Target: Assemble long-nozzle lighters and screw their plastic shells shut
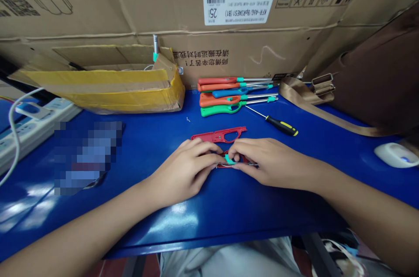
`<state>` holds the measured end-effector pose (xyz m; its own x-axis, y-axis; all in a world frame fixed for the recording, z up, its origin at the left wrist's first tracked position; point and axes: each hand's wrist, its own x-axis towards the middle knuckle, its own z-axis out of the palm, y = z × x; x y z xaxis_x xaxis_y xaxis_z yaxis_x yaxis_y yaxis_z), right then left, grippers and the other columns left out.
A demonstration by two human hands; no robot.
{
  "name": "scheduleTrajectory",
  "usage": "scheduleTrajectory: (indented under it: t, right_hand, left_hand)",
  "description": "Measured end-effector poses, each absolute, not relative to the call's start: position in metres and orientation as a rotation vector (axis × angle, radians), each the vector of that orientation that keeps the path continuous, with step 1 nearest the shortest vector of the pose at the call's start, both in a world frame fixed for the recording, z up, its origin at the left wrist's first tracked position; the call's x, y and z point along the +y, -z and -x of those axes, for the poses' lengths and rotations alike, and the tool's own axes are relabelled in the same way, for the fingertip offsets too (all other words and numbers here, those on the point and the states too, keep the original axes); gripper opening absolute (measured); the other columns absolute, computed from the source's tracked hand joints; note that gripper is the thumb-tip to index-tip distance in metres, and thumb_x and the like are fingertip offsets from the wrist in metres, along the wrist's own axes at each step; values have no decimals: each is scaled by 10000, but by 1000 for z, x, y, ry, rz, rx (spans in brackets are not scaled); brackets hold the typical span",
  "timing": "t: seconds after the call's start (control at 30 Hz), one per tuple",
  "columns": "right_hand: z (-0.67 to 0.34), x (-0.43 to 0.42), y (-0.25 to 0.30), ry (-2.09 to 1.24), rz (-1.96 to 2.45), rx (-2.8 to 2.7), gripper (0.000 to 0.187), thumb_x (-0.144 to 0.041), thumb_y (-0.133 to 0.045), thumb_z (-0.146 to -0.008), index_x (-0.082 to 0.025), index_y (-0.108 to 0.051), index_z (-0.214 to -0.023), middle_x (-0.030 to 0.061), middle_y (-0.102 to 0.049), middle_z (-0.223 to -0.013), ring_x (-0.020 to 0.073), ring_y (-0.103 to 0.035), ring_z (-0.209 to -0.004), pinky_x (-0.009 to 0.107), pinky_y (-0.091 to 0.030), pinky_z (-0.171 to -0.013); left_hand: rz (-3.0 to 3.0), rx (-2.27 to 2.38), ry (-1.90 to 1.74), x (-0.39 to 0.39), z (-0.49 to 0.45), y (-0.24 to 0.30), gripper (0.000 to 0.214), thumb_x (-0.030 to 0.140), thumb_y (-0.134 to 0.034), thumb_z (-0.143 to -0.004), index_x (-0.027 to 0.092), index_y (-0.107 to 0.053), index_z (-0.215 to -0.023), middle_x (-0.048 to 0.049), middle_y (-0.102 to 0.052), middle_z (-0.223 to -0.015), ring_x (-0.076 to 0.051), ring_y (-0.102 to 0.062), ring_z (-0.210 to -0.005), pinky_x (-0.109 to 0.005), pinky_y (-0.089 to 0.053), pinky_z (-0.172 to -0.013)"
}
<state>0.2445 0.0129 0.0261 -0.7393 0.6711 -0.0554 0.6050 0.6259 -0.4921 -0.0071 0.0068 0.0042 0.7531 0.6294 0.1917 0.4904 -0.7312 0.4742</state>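
Note:
My left hand [190, 165] is closed, its thumb and fingertips pinching the left end of an opened red long-nosed lighter [220, 166] low over the blue table. My right hand [271, 159] is closed on the same lighter from the right, fingertips at its teal trigger [229, 160]. A thin pale wire runs along the near side. Fingers hide most of this half and its inner parts. Just beyond my hands lies the loose red shell half [218, 135], inner side up, with a trigger-guard opening at its right.
Several assembled lighters [221, 100] lie at the back, near a black-and-yellow screwdriver [282, 125]. A yellow-taped carton [131, 94] stands at back left, a power strip [59, 113] at far left. A white mouse [396, 155] and brown strap [343, 124] are right.

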Motion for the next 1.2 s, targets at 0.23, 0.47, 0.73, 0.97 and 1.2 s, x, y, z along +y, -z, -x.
scheduleTrajectory:
  t: [0.23,0.47,0.73,0.97,1.2]
  right_hand:
    - [-245,14,-25,-706,1030,-2746,102,-209,-518,-1017,-197,-608,-1064,39,-652,-1082,196,-622,-958,334,-445,-830]
    - [-245,15,-26,-685,1024,-2773,132,-197,-495,-1020,-189,-613,-1080,53,-664,-1089,201,-632,-951,340,-452,-823]
    - [-244,15,-25,-667,1047,-2762,119,-218,-495,-1023,-194,-609,-1050,36,-681,-1037,194,-634,-899,323,-429,-776]
    - [-242,14,-26,-599,1082,-2792,120,-215,-480,-1026,-191,-598,-1030,35,-666,-1006,189,-623,-875,320,-419,-764]
    - [-243,14,-27,-538,1009,-2829,141,-250,-474,-1022,-189,-596,-983,39,-658,-987,181,-595,-831,320,-407,-736]
  left_hand:
    - [-2558,857,-473,6,7,-6,281,156,-484,-1030,269,-668,-1210,-39,-665,-1252,-206,-598,-1122,-382,-413,-949]
    - [-2570,887,-443,5,7,-7,277,159,-486,-1024,266,-681,-1189,-41,-667,-1251,-218,-597,-1122,-387,-411,-941]
    - [-2583,903,-435,5,8,-7,274,169,-487,-1026,269,-685,-1186,-40,-668,-1245,-219,-601,-1113,-379,-406,-915]
    - [-2577,916,-434,6,7,-8,271,177,-482,-1030,266,-690,-1180,-38,-673,-1237,-219,-599,-1115,-382,-398,-898]
    - [-2579,939,-413,3,7,-9,273,187,-483,-1026,268,-707,-1160,-48,-678,-1240,-235,-600,-1100,-396,-407,-894]
